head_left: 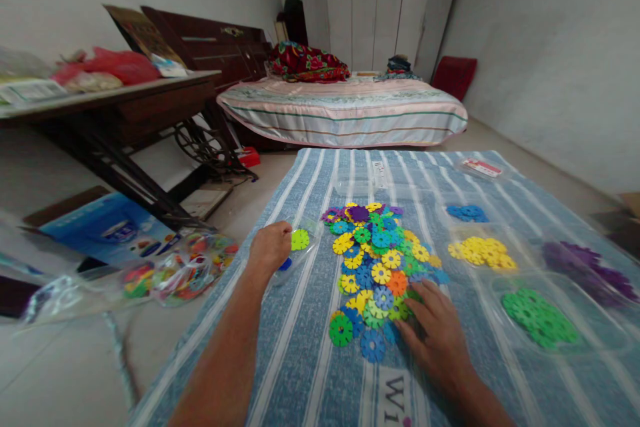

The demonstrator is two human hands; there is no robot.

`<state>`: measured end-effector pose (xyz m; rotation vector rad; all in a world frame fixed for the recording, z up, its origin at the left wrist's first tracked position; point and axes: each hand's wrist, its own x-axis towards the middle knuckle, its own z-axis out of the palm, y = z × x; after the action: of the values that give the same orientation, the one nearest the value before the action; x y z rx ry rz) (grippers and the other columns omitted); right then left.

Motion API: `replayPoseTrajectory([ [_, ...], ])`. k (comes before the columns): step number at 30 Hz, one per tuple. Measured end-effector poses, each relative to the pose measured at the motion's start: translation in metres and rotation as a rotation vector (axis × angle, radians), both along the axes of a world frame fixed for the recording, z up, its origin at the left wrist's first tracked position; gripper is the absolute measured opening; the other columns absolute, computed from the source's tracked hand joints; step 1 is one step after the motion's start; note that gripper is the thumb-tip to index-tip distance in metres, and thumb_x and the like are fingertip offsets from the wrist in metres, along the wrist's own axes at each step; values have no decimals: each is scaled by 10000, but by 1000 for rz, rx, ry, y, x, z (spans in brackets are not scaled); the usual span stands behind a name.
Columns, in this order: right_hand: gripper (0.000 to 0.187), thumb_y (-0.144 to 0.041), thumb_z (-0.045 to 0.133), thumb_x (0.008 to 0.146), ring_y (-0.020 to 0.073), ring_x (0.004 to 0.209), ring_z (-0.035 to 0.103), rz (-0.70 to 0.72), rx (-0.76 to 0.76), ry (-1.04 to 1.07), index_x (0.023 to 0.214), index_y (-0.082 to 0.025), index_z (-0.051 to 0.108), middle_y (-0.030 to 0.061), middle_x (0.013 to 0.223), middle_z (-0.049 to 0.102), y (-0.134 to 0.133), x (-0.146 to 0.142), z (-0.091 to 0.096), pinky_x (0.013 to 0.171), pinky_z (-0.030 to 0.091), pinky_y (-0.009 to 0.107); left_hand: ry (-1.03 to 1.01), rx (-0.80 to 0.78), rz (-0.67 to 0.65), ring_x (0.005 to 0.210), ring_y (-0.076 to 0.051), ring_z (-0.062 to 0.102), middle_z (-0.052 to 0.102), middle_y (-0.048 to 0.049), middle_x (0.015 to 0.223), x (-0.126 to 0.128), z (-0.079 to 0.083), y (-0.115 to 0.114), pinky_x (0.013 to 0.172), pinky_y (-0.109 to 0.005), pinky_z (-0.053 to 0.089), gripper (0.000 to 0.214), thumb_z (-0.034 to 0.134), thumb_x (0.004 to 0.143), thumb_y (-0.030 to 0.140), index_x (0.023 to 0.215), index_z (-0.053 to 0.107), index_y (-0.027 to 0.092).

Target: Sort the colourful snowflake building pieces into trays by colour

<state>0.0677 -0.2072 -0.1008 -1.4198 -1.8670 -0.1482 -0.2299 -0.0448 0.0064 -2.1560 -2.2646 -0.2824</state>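
Observation:
A heap of coloured plastic snowflake discs (pixel 379 266) lies in the middle of a blue striped cloth (pixel 310 347). My right hand (pixel 434 330) rests flat at the heap's near right edge, fingers spread over green and blue discs. My left hand (pixel 270 247) is closed at the cloth's left edge on a clear plastic bag (pixel 305 247) that holds a light green disc (pixel 300 239) and a blue one. Sorted groups sit to the right: blue discs (pixel 467 212), yellow discs (pixel 481 251), purple discs (pixel 585 267) and green discs (pixel 539 317), each in a clear tray.
A clear bag of more coloured pieces (pixel 180 270) lies on the floor at left by a blue box (pixel 107 230). A dark sewing table (pixel 115 107) stands at left. A bed (pixel 345 110) and a white wardrobe (pixel 375 7) are behind.

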Motion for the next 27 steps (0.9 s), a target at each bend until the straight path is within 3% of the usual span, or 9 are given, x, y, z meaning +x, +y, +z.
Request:
replayPoseTrajectory([
  [3,237,-337,628,769,322,1195,453,10,-24,-30,961,-198,630,126,1196,567,0,-1,2,921,440,548,62,-6,5,796,-199,635,695,-65,882,3,-2,1,689,-250,452,227,476,738,174,851,671,207],
  [7,249,-320,629,767,330,1217,425,16,-48,-60,981,-192,622,134,1217,550,0,-1,3,928,428,559,-41,146,-40,783,-191,619,659,-98,983,13,2,-18,771,-293,457,245,453,803,238,952,632,161],
  [10,241,-319,633,763,328,1236,404,45,-47,-45,980,-215,615,120,1235,540,-1,-1,5,930,421,568,-212,90,-262,747,-172,602,663,-56,907,27,5,-45,755,-285,453,224,449,827,287,932,623,191],
  [13,271,-338,643,752,336,1265,367,107,-78,-43,998,-228,612,113,1280,509,-5,-2,8,934,411,576,-303,-107,-510,741,-162,592,651,-22,831,43,1,-74,706,-265,439,185,464,827,304,868,619,212],
  [15,303,-349,651,739,346,1279,343,152,-105,-62,1013,-224,614,114,1304,490,-7,-4,11,941,399,582,-307,-222,-583,751,-163,587,637,-17,809,51,-5,-91,685,-260,426,168,479,822,299,856,620,213],
  [21,302,-311,638,751,347,1274,343,189,-130,-117,1033,-205,626,127,1297,493,-9,-8,13,948,392,568,-253,-266,-572,899,-194,556,613,-51,934,62,-24,-115,770,-283,425,149,504,810,278,886,606,202],
  [27,189,-244,598,798,331,1259,369,219,-83,-137,980,-203,630,118,1238,535,-8,-10,8,931,414,563,-294,-253,-561,958,-191,529,585,-35,990,63,-28,-122,853,-311,427,162,535,794,281,926,592,207],
])
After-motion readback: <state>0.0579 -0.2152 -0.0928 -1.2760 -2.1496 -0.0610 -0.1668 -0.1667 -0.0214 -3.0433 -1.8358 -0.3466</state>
